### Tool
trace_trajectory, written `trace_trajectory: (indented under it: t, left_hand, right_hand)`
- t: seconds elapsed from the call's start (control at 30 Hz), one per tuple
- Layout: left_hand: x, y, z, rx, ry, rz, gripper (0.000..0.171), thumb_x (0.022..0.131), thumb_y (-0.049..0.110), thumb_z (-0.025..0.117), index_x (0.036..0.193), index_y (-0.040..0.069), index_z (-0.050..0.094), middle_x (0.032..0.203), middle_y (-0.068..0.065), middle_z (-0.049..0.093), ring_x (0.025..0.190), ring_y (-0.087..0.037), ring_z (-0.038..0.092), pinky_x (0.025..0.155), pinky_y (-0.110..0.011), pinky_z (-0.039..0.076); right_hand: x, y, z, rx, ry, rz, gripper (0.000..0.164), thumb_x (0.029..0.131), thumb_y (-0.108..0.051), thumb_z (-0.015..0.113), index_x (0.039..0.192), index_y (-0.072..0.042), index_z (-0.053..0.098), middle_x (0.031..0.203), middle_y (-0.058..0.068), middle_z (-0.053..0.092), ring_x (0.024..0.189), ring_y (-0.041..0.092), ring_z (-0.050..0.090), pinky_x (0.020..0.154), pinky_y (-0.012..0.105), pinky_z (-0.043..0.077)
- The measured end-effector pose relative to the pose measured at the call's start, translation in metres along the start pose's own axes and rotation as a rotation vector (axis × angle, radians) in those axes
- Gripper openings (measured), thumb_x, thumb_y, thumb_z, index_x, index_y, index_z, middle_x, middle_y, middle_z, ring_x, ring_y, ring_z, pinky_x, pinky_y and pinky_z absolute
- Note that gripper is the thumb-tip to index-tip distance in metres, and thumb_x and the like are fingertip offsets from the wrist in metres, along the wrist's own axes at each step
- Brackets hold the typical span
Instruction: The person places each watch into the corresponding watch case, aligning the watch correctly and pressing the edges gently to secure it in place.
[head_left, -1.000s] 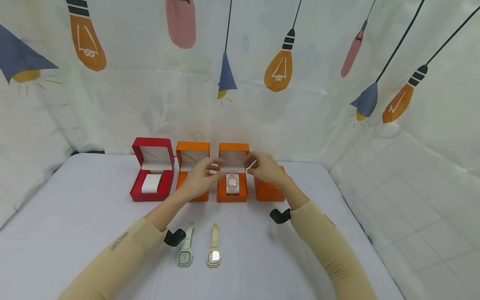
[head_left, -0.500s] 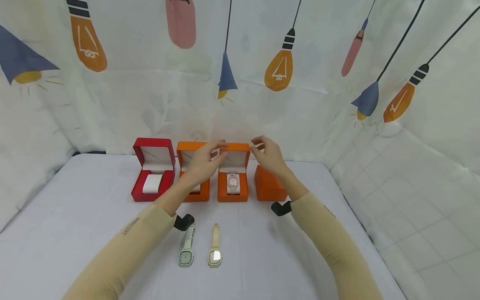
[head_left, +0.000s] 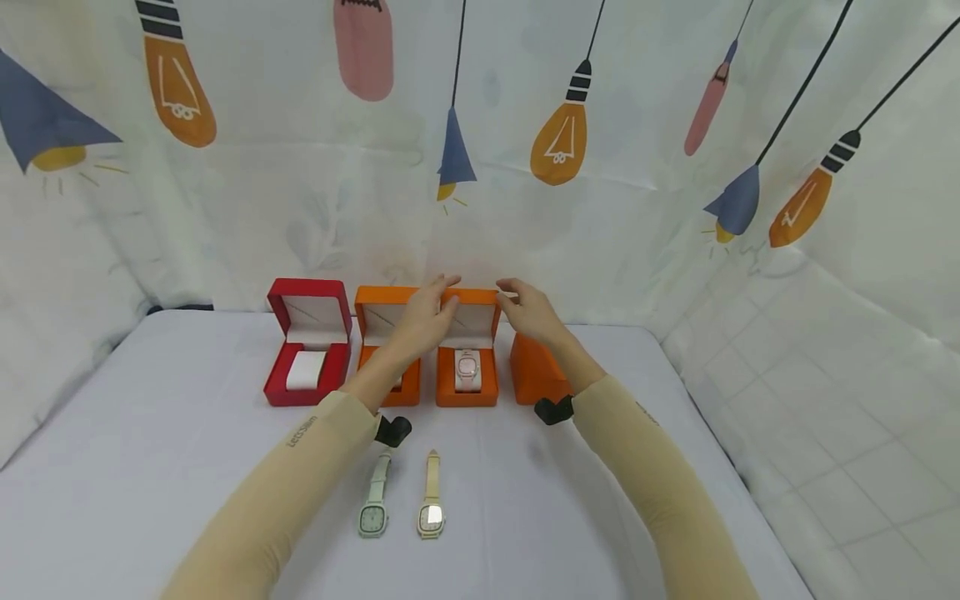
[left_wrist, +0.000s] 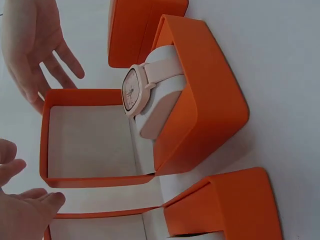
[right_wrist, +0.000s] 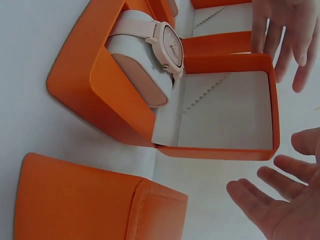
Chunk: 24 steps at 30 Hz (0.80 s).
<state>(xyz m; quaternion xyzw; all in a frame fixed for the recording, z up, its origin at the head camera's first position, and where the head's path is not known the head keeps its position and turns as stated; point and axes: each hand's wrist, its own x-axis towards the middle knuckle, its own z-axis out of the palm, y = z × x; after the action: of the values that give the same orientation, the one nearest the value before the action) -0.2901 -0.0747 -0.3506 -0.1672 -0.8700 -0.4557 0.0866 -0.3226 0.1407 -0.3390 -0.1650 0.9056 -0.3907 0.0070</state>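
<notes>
A pink watch point(head_left: 468, 367) wraps a white cushion in an orange watch box point(left_wrist: 220, 100) whose lid stands raised. My left hand point(head_left: 427, 317) is at the lid's left top corner, fingers spread and relaxed. At the right top corner is my right hand point(head_left: 531, 315), its fingers loosely bent. Both wrist views show bare fingers beside the lid point(right_wrist: 225, 110), with nothing held. In the head view, my left arm overlaps a second raised-lid orange box point(head_left: 384, 295) and hides part of its cushion.
At the left, a red watch box point(head_left: 307, 288) stands with lid raised over a white cushion point(head_left: 306, 370). A closed orange box point(head_left: 536, 382) is at the right. Nearer the front, a pale green watch point(head_left: 372, 520) and a yellow watch point(head_left: 431, 518) lie on the white-covered table point(head_left: 525, 517).
Both hands have risen from beside the pink watch and lower lid to the lid's top edge. My left hand has also shifted right. Boxes and watches stay put.
</notes>
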Motion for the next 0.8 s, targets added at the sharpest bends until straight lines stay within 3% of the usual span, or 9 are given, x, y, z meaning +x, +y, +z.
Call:
trace_trajectory:
  t: [0.3, 0.47, 0.8]
  left_hand:
    - [0.011, 0.007, 0.009, 0.042, -0.009, -0.052, 0.046, 0.111, 0.018, 0.043, 0.154, -0.001, 0.042, 0.16, -0.027, 0.032, 0.148, -0.041, 0.029, 0.12, -0.053, 0.026]
    - [0.017, 0.005, 0.013, 0.08, 0.014, -0.054, 0.043, 0.112, 0.015, 0.041, 0.15, -0.005, 0.046, 0.151, -0.027, 0.044, 0.142, -0.041, 0.039, 0.117, -0.051, 0.032]
    - [0.018, 0.003, 0.017, 0.21, -0.001, -0.087, 0.043, 0.11, 0.014, 0.05, 0.149, -0.003, 0.048, 0.145, -0.024, 0.049, 0.134, -0.039, 0.048, 0.112, -0.048, 0.041]
  right_hand:
    - [0.008, 0.003, 0.004, -0.035, -0.004, 0.009, 0.044, 0.11, -0.026, 0.048, 0.148, -0.003, 0.051, 0.146, 0.015, 0.054, 0.129, 0.034, 0.056, 0.104, 0.046, 0.05]
    - [0.01, 0.005, 0.005, -0.006, -0.018, 0.001, 0.044, 0.111, -0.023, 0.048, 0.151, -0.005, 0.049, 0.149, 0.014, 0.052, 0.126, 0.032, 0.059, 0.097, 0.042, 0.054]
    - [0.011, -0.001, 0.006, 0.038, -0.036, -0.005, 0.04, 0.109, -0.018, 0.048, 0.146, -0.003, 0.054, 0.148, 0.013, 0.053, 0.127, 0.032, 0.058, 0.097, 0.043, 0.053]
